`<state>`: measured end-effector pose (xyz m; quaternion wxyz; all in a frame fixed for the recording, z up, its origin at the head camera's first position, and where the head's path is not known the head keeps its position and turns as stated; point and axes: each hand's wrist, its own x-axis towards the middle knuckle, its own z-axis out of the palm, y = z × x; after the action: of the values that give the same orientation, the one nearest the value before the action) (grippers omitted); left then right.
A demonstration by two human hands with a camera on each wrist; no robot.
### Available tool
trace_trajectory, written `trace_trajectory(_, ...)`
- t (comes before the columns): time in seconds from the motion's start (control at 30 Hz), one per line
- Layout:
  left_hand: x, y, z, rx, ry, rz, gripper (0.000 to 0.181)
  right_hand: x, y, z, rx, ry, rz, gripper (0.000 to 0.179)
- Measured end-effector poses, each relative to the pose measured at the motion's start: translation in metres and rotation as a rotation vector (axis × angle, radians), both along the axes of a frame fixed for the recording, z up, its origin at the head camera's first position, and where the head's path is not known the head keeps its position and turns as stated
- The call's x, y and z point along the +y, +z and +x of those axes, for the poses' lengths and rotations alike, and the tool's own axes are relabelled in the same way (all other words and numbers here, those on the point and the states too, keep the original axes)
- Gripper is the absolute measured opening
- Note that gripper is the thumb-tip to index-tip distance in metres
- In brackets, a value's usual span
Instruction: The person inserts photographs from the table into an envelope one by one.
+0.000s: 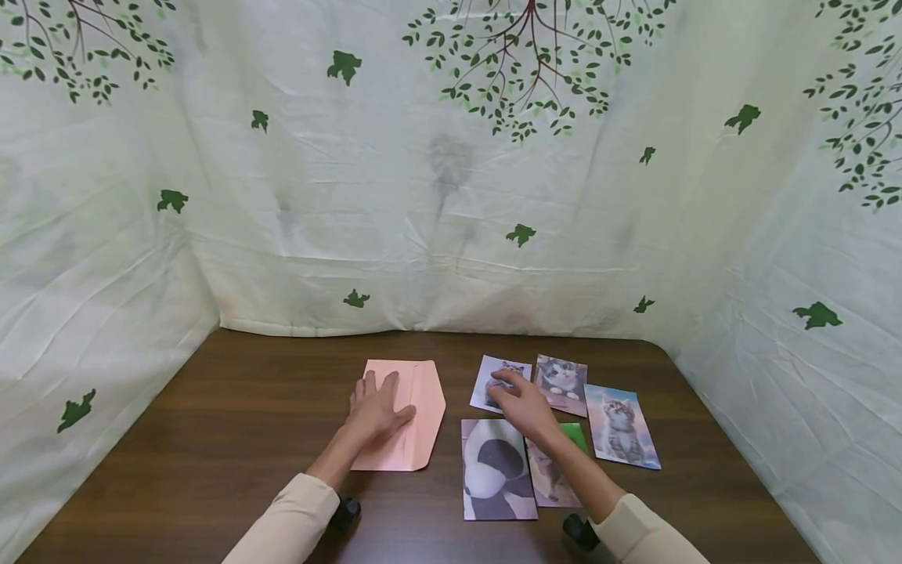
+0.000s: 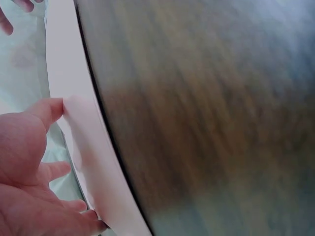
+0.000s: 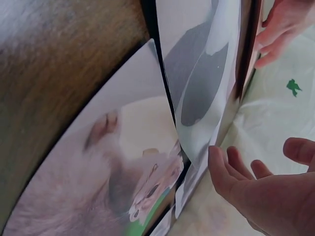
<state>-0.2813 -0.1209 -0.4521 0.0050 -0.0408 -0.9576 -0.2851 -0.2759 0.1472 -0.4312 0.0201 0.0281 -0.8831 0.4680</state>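
Observation:
My left hand [image 1: 373, 411] rests with spread fingers on a pink envelope [image 1: 426, 415], its pointed flap side facing right. The left wrist view shows the fingertips against the envelope's pale surface [image 2: 98, 162]. Over a small pale cat card [image 1: 481, 390] is my right hand [image 1: 524, 403], fingers loosely bent; whether it touches the card is unclear. Beneath the right wrist lie a grey-and-white picture card [image 1: 486, 470] and a card with a furry animal and a green patch [image 1: 553, 482], partly covered by the forearm.
A grey-and-white kitten card [image 1: 561, 380] lies right of the small card. Farther right is a blue-and-pink kitten card [image 1: 620, 427]. All lie on a brown wooden table [image 1: 247, 439]. White cloth with leaf prints [image 1: 317, 235] surrounds its back and sides.

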Motion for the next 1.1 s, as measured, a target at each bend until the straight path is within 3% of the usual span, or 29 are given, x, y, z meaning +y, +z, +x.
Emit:
trace_trajectory(0.17,0.000,0.002,-0.001,0.029,-0.007,-0.039,0.074,0.002,0.001,0.000,-0.002,-0.003,0.011,0.040)
trace_trajectory(0.43,0.000,0.003,0.000,0.037,0.015,-0.036,0.059,0.005,0.003,0.000,-0.039,-0.001,-0.004,0.043)
trace_trajectory(0.77,-0.002,0.005,0.001,0.038,0.023,-0.034,0.056,-0.003,0.005,-0.003,-0.134,0.023,-0.241,0.034)
trace_trajectory(1.1,-0.005,0.006,-0.001,0.046,0.006,-0.085,0.057,-0.014,0.006,-0.005,-0.136,0.025,-0.270,0.035)
